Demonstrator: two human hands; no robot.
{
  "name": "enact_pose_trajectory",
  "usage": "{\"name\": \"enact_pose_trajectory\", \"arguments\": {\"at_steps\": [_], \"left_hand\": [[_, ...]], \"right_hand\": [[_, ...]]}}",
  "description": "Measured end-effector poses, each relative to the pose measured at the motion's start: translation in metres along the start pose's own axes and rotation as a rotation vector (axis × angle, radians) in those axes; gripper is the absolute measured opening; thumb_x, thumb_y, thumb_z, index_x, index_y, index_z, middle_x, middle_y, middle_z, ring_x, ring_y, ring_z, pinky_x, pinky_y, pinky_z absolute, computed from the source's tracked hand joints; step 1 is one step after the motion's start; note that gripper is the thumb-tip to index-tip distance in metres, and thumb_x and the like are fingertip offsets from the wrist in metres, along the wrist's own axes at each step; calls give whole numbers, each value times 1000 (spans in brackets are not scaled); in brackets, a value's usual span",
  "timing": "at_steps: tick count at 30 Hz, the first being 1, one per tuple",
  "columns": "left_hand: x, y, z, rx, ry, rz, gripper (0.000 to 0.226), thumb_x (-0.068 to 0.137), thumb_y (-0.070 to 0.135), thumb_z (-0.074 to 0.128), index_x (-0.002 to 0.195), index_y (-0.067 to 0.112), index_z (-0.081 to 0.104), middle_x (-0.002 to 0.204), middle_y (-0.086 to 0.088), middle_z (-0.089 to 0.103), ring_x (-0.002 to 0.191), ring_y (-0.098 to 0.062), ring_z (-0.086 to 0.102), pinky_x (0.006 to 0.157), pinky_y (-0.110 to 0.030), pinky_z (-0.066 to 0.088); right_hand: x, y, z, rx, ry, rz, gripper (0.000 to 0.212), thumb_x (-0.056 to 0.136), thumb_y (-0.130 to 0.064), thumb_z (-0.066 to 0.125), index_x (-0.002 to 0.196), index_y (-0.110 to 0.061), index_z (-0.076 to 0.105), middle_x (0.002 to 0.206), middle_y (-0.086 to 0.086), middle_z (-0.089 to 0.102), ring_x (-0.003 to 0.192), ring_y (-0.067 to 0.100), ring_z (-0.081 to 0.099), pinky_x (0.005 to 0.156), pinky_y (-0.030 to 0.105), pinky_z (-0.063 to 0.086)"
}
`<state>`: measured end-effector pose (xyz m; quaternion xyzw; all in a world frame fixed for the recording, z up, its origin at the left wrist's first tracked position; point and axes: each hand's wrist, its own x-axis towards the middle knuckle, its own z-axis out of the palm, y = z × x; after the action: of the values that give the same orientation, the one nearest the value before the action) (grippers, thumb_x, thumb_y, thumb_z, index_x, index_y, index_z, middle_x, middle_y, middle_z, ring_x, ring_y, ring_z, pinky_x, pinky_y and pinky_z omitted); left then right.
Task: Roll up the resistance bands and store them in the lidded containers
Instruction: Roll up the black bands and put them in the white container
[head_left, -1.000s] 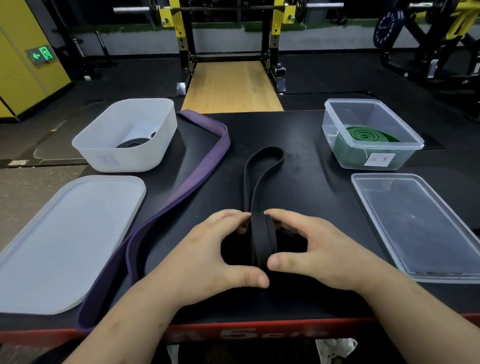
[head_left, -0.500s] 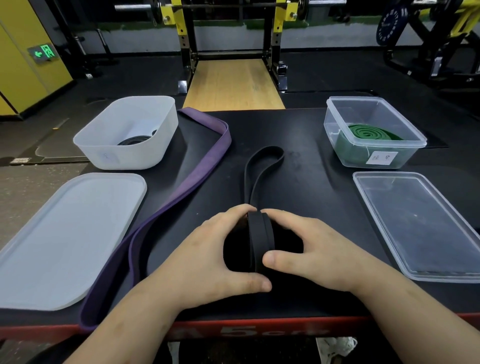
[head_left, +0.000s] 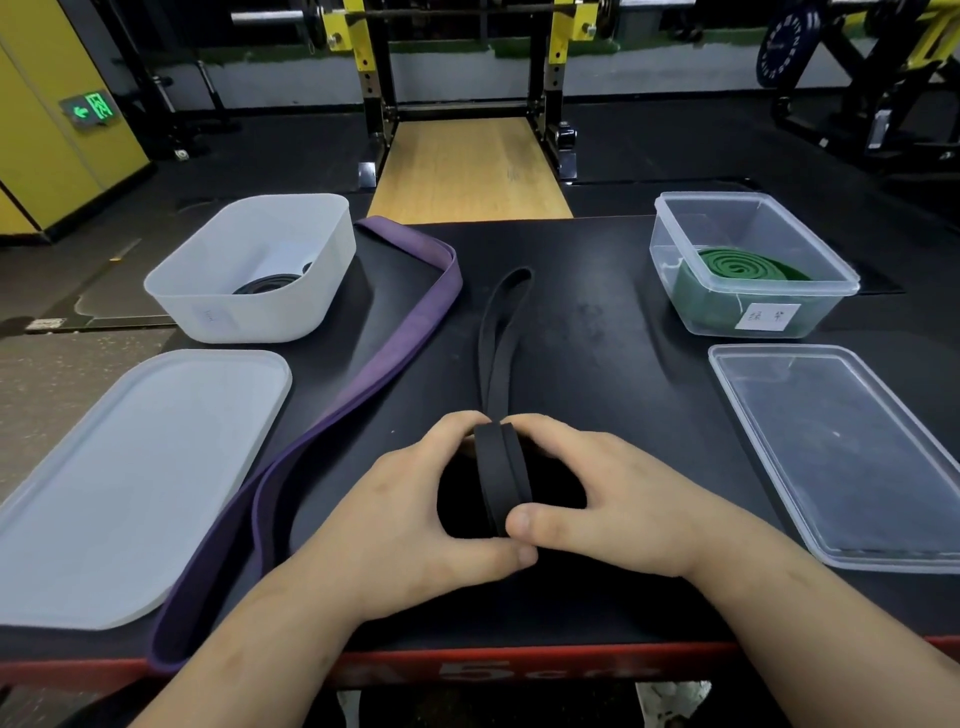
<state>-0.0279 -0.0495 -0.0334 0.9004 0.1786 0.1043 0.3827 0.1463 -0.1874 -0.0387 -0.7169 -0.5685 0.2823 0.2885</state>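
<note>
Black band (head_left: 503, 332) lying lengthwise, loop end pointing away — left hand (head_left: 410, 525), right hand (head_left: 602, 499) gripping its matte roll.

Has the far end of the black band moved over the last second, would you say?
Yes: the black band's loop has slid away from the person, nearer the table's far edge.
</note>
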Motion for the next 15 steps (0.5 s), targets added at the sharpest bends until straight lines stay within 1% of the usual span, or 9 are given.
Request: {"name": "enact_pose_trajectory", "arguments": {"at_steps": [2,4,5,9,12,15], "left_hand": [[0,2,1,3,6,10,74,66,49,90,112,72,36,116,47,55,109,19,54,83,-1,39],[1,4,1,16,12,23,79,65,51,89,110,79,30,117,55,48,112,25,48,85,2,35],[1,5,1,18,14,23,80,65,51,89,109,81,29,117,56,46,113,25,47,85,2,35],[1,4,1,2,11,10,73,65,53,88,114,69,37,118,44,56,112,17,54,84,-5,41],[1,4,1,2,4,11,74,65,53,89,118,65,39,117,43,57,111,16,55,85,-9,43],[1,3,0,-6,-17,-3,78,63,55,90,123,61,40,118,40,58,112,14,56,89,-16,45]], "right_hand": [[0,1,-1,19,25,-12,67,81,-69,66,141,-48,47,134,-19,62,129,3,56,106,40,48],[-2,1,-1,16,60,-39,73,80,-67,66,146,-42,47,142,-22,55,135,-1,49,111,36,44],[-2,2,-2,19,66,-59,73,80,-66,66,147,-40,48,143,-23,53,137,-1,47,112,35,43],[-3,0,-2,64,60,-79,64,80,-53,74,139,-41,53,136,-21,59,131,4,54,107,36,48],[-2,1,-3,78,58,-66,65,78,-48,79,138,-42,54,133,-17,62,127,6,58,105,38,50],[-3,1,-6,101,25,-39,67,80,-41,85,138,-43,53,131,-18,66,125,4,61,105,38,50]]}}
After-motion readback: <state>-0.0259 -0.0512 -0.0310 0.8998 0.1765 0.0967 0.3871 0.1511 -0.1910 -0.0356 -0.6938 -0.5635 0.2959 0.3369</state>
